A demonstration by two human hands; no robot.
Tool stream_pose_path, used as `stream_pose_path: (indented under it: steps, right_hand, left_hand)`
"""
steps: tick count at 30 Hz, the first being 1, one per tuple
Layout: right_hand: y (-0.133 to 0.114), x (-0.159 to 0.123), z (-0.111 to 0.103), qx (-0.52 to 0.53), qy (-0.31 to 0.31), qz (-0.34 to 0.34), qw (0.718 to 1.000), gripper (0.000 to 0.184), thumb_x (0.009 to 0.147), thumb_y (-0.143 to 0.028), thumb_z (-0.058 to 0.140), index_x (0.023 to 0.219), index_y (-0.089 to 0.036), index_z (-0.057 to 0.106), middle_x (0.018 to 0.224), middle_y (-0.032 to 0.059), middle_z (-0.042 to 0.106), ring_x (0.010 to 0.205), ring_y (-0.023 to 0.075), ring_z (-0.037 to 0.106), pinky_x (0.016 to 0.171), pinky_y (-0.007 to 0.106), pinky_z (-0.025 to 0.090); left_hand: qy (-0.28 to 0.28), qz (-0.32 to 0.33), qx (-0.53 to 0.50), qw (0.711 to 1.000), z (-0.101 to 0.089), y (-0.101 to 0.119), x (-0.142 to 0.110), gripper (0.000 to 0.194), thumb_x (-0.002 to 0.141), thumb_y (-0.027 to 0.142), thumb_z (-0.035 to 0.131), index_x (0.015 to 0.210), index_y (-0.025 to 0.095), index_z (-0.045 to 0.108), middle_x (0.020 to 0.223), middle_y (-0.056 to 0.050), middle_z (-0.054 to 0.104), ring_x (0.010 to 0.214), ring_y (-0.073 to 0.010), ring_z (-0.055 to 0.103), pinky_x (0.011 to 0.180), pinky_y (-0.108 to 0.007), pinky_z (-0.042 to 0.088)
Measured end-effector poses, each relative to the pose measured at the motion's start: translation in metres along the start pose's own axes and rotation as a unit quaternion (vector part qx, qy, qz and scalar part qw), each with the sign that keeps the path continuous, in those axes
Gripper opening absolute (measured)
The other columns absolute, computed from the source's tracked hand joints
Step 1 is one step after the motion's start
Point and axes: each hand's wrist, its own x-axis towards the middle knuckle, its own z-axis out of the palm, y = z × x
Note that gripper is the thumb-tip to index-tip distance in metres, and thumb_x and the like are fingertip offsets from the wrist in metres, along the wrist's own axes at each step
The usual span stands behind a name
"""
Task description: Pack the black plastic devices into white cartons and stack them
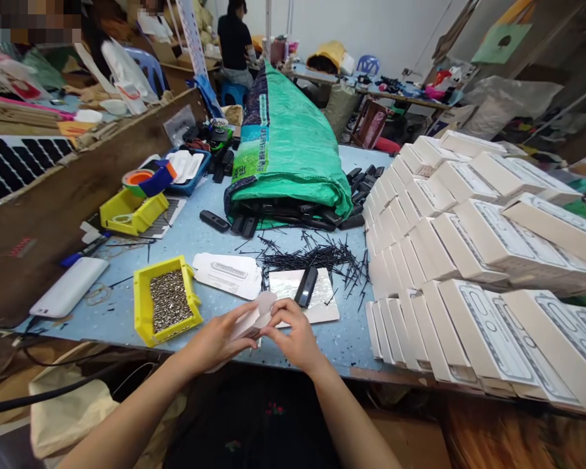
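One carton [247, 324] between left hand [217, 337] and right hand [295, 334].

On your left you have a white slab-like device [69, 286] beside a wooden board [43, 189]; past it, an orange-cored tape roll [135, 177] rests on a yellow bin [120, 225]; far ahead, a person [232, 32] sits on a blue stool [234, 92]; a green bag [502, 44] hangs upper right.

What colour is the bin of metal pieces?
The bin is yellow, clearest in the head view.
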Motion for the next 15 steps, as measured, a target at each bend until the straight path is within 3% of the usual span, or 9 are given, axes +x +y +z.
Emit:
stream_pose_path:
  steps: [2, 4, 6, 9, 12, 15]
  right_hand:
    - [0.006, 0.005, 0.002, 0.15, 0.042, 0.06, 0.986, 0.023, 0.084, -0.044, 0.063, 0.089, -0.021, 0.065, 0.093, 0.0025, 0.058, 0.079, 0.012, 0.056, 0.075, 0.026, 0.047]
    - [0.011, 0.007, 0.006, 0.232, 0.043, 0.121, 0.964, 0.033, 0.083, -0.049, 0.062, 0.103, -0.023, 0.065, 0.094, 0.0022, 0.061, 0.073, 0.0107, 0.057, 0.068, 0.023, 0.048]
    - [0.011, 0.007, 0.009, 0.22, 0.004, 0.11, 0.969, 0.042, 0.08, -0.054, 0.062, 0.107, -0.022, 0.067, 0.101, 0.0048, 0.065, 0.086, 0.0152, 0.061, 0.078, 0.027, 0.051]
    - [0.004, 0.006, 0.01, 0.159, -0.04, 0.032, 0.986, 0.049, 0.08, -0.058, 0.06, 0.112, -0.023, 0.069, 0.117, 0.0071, 0.064, 0.112, 0.0223, 0.058, 0.1, 0.037, 0.044]
    - [-0.005, 0.007, 0.008, 0.167, -0.06, 0.059, 0.982, 0.038, 0.086, -0.05, 0.056, 0.111, -0.024, 0.07, 0.117, 0.006, 0.066, 0.112, 0.0217, 0.059, 0.101, 0.04, 0.045]
    - [-0.01, 0.008, 0.011, 0.169, -0.017, 0.066, 0.983, 0.031, 0.087, -0.042, 0.058, 0.108, -0.024, 0.071, 0.12, 0.0057, 0.064, 0.115, 0.0206, 0.058, 0.103, 0.038, 0.045]
  left_hand:
    - [-0.02, 0.035, -0.004, 0.999, 0.003, 0.006, 0.003, 0.039, 0.083, 0.04, 0.057, 0.119, 0.026, 0.055, 0.111, -0.009, 0.066, 0.099, -0.0255, 0.063, 0.087, -0.034, 0.048]
    - [-0.049, 0.061, -0.022, 0.997, 0.008, 0.012, 0.006, 0.037, 0.084, 0.038, 0.056, 0.119, 0.025, 0.054, 0.117, -0.009, 0.062, 0.102, -0.0235, 0.061, 0.089, -0.033, 0.047]
    - [-0.028, 0.058, -0.045, 0.997, 0.014, 0.018, 0.009, 0.063, 0.075, 0.039, 0.067, 0.131, 0.023, 0.042, 0.124, -0.011, 0.057, 0.105, -0.024, 0.061, 0.089, -0.034, 0.048]
    - [0.045, 0.027, -0.087, 0.995, 0.022, 0.025, 0.014, 0.1, 0.068, 0.038, 0.074, 0.145, 0.02, 0.014, 0.121, -0.013, 0.056, 0.101, -0.0234, 0.063, 0.086, -0.034, 0.05]
    - [0.031, -0.008, -0.1, 0.995, 0.024, 0.028, 0.018, 0.106, 0.071, 0.034, 0.069, 0.149, 0.02, -0.001, 0.104, -0.008, 0.064, 0.086, -0.0214, 0.066, 0.079, -0.032, 0.051]
    - [0.021, -0.026, -0.091, 0.995, 0.023, 0.029, 0.022, 0.107, 0.069, 0.028, 0.069, 0.15, 0.019, -0.001, 0.104, -0.009, 0.066, 0.088, -0.0236, 0.067, 0.077, -0.032, 0.05]
